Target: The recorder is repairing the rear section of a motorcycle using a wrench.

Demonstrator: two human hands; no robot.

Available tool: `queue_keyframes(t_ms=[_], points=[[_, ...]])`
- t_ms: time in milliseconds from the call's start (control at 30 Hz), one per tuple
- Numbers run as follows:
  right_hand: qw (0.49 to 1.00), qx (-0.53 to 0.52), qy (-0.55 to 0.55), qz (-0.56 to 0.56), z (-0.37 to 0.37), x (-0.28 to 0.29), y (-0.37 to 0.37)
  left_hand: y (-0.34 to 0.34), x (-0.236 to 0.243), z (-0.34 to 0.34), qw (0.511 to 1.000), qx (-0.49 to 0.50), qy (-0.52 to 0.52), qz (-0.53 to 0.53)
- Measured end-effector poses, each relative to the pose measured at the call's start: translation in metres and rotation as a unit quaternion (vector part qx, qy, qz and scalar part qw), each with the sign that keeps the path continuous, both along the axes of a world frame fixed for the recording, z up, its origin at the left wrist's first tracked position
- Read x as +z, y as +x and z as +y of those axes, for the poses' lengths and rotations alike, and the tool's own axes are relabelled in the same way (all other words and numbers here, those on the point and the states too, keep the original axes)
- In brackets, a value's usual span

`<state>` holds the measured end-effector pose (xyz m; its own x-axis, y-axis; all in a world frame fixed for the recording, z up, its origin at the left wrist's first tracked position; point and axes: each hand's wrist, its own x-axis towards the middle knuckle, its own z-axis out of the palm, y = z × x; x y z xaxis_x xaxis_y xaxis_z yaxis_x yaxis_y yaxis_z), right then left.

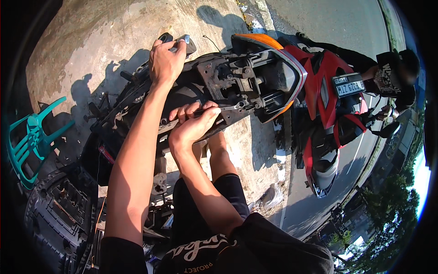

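right hand (194,125) and left hand (166,64) at a stripped motorcycle frame (214,80)

a slim metal tool (231,108) is pinched between the right thumb and curled fingers, its far end lying over the near rail. a grey block-like part (190,46) is gripped by the left's bent fingers on the far side. the frame is seen mid-view, its tail light (284,75) turned toward a red motorcycle (325,84).
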<state>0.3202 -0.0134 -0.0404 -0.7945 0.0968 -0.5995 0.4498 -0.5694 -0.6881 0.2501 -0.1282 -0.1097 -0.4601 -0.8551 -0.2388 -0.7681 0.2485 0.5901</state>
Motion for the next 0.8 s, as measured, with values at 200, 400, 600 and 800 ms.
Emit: queue_keyframes(t_ms=[200, 400, 600, 800], points=[[0.995, 0.054, -0.072, 0.047, 0.019, 0.003, 0.005, 0.001, -0.005, -0.002, 1.0, -0.027, -0.002, 0.007], [0.853, 0.465, 0.237, -0.026, 0.136, 0.05, -0.024, 0.005, -0.01, 0.0, 0.999, -0.008, -0.026, 0.026], [0.594, 0.645, 0.48, 0.027, 0.177, 0.093, -0.098, 0.001, -0.004, 0.001, 1.0, -0.003, -0.012, 0.017], [0.566, 0.671, 0.475, 0.063, 0.174, 0.083, -0.118, -0.001, -0.001, 0.003, 0.999, -0.019, -0.016, 0.03]])
